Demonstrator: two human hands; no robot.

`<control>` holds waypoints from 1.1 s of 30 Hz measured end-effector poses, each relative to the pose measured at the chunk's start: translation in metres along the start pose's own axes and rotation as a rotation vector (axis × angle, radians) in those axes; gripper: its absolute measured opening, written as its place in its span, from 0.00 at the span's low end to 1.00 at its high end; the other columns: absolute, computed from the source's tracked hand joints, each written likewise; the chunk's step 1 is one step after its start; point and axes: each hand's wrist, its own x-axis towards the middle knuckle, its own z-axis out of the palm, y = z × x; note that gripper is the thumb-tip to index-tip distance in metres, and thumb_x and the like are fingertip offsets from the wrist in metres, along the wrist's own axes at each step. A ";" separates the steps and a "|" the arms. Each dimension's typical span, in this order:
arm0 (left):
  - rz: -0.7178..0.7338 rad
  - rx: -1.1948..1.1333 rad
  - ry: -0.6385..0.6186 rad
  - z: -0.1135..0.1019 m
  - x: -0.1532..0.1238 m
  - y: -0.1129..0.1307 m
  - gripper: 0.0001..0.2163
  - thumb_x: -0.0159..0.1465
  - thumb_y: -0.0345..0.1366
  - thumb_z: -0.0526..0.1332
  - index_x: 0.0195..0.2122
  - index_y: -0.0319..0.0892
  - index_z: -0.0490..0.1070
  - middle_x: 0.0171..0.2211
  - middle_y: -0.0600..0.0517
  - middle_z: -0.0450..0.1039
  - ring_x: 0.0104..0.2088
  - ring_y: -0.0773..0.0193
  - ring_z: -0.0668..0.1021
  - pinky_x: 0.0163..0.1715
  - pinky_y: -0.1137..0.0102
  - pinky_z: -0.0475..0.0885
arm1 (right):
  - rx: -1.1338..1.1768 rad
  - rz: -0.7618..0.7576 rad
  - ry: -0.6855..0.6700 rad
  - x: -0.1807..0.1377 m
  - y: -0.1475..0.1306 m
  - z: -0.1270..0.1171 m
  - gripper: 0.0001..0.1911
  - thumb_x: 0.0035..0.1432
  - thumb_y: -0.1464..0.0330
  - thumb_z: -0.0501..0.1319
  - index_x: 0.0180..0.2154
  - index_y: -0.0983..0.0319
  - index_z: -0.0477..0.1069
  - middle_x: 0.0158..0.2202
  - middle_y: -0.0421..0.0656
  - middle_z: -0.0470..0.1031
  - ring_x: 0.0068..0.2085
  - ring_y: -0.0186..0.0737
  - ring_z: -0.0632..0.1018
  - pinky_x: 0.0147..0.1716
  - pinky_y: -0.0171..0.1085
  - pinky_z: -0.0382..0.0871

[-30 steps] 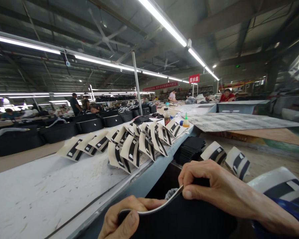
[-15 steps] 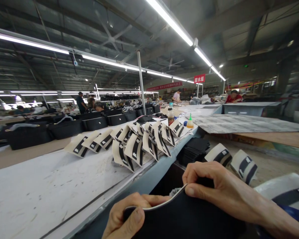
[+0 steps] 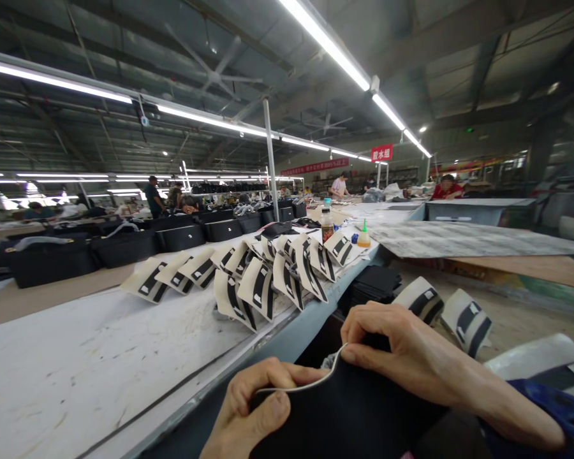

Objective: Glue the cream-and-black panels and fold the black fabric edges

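Note:
A black sheet with a pale cut edge (image 3: 344,408), leather-like, is held up close to me at the bottom centre. My left hand (image 3: 256,401) pinches its upper edge at the left, thumb on the black face and fingers behind. Farther right, my right hand (image 3: 387,341) grips the same edge between thumb and bent fingers. Between the hands the edge bends in a wave and rises to the right. A bit of grey material (image 3: 329,361) shows just behind it. The sheet's lower part runs out of view.
Several curved cream pieces with black strips (image 3: 258,287) stand on the white table (image 3: 76,357); more cream pieces (image 3: 467,319) lie at right. A dark stack (image 3: 370,285), a jar (image 3: 326,224) and a green-tipped glue bottle (image 3: 364,236) are beyond. Black bags (image 3: 52,258) line the left. Co-workers (image 3: 339,186) are farther off.
Both hands have shifted slightly, the left one rightward and the right one a little left and up. They are closer together, and the sheet's edge bends more sharply.

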 end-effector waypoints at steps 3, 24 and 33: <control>-0.067 -0.015 -0.072 -0.003 0.010 0.003 0.07 0.54 0.39 0.72 0.27 0.40 0.81 0.41 0.42 0.84 0.40 0.53 0.83 0.40 0.67 0.74 | -0.092 -0.002 0.014 0.004 0.002 -0.003 0.09 0.62 0.69 0.63 0.28 0.61 0.70 0.32 0.39 0.76 0.35 0.37 0.75 0.37 0.36 0.65; 0.011 0.985 -0.089 0.021 0.033 -0.002 0.12 0.60 0.30 0.58 0.19 0.39 0.68 0.20 0.59 0.52 0.24 0.68 0.58 0.24 0.71 0.51 | -0.567 -0.294 0.056 0.002 0.005 0.010 0.12 0.65 0.73 0.57 0.27 0.62 0.67 0.28 0.39 0.73 0.29 0.37 0.71 0.34 0.40 0.59; 0.107 1.044 0.074 0.018 0.044 -0.023 0.13 0.65 0.32 0.55 0.29 0.38 0.79 0.25 0.50 0.78 0.28 0.59 0.77 0.28 0.71 0.65 | -0.768 -0.447 0.325 -0.002 0.007 0.028 0.08 0.54 0.77 0.68 0.28 0.61 0.73 0.34 0.42 0.75 0.34 0.43 0.73 0.34 0.41 0.62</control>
